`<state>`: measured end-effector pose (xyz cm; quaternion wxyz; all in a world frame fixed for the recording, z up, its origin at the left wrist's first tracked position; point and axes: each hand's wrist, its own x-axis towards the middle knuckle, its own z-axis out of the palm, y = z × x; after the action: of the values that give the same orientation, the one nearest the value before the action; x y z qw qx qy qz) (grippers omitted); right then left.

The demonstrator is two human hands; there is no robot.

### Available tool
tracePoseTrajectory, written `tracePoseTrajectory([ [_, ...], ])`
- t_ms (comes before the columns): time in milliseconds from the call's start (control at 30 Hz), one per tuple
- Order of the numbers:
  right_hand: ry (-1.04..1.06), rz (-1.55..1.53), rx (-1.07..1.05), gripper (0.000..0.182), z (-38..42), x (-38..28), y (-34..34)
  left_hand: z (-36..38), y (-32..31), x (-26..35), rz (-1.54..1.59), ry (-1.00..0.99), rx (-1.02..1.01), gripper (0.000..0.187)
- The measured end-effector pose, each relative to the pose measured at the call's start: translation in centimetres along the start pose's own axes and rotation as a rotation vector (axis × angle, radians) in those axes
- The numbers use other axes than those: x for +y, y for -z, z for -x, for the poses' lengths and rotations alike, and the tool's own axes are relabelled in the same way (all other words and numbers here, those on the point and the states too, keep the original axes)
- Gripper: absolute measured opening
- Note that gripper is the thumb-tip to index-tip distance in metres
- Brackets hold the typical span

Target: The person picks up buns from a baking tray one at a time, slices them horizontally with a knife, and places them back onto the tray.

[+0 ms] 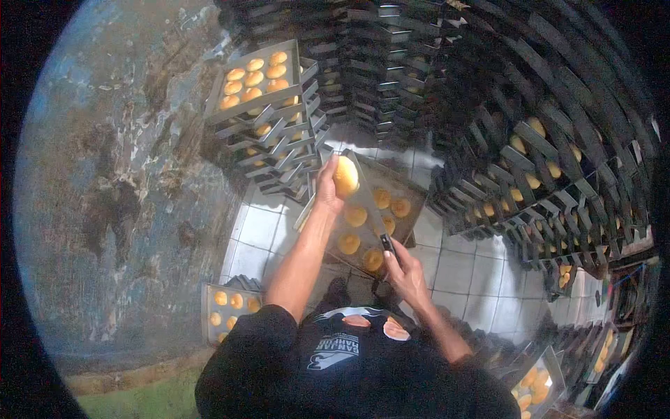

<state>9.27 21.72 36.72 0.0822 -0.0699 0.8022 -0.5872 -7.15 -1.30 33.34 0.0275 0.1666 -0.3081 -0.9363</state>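
My left hand (328,187) is raised in front of me, its fingers closed round a golden round bun (345,176). In my right hand (407,274) I grip the black handle of a long knife (368,202). Its pale straight blade slants up and to the left, with the tip end close beside the bun. Below both hands a metal baking tray (401,174) carries several browned buns, partly covered from view by the blade and my hands.
On my left, a stack of trays (265,105) with buns rises beside a stained wall (118,174). Tall rows of stacked trays (544,188) stand to the right. Another tray of buns (230,307) is low at left, and one (537,384) at lower right. White tiles (460,279) cover the floor.
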Motion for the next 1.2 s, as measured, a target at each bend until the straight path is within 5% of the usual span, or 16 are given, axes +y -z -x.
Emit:
tracePoseTrajectory([
  [200,-0.078,-0.045,0.035,0.044,-3.6,-1.7,1.1,2.5,-1.1,-4.2,-0.189,-0.063,-0.202,0.028],
  [267,-0.101,-0.173,-0.039,0.042,-4.3,-2.0,1.3,1.9,-1.3,-3.4,-0.177,-0.052,-0.130,0.026],
  [400,0.166,-0.046,0.031,0.044,-0.4,1.6,0.7,1.4,-1.3,0.0,-0.186,-0.058,-0.159,0.029],
  [467,-0.027,-0.111,-0.041,0.044,-0.1,1.9,1.1,2.5,-1.9,0.1,-0.248,-0.037,-0.228,0.017],
  [633,-0.004,-0.120,-0.028,0.045,-5.4,-0.1,2.0,2.7,-2.0,-4.2,-0.240,0.020,-0.283,0.018],
  [867,-0.052,-0.068,-0.162,0.044,-0.8,3.9,3.3,0.5,-1.6,-0.3,-0.284,0.000,-0.193,0.024],
  [1000,-0.020,-0.105,-0.099,0.043,-4.3,3.5,2.1,1.3,-0.5,-4.9,-0.274,0.067,-0.171,0.024],
  [1100,-0.224,0.000,-0.236,0.046,-7.3,3.1,1.8,1.0,-0.5,-5.8,-0.289,0.068,-0.080,0.025],
  [1200,-0.047,-0.020,-0.173,0.044,-7.1,4.1,1.9,-1.2,0.2,-4.4,-0.284,0.081,-0.041,0.029],
])
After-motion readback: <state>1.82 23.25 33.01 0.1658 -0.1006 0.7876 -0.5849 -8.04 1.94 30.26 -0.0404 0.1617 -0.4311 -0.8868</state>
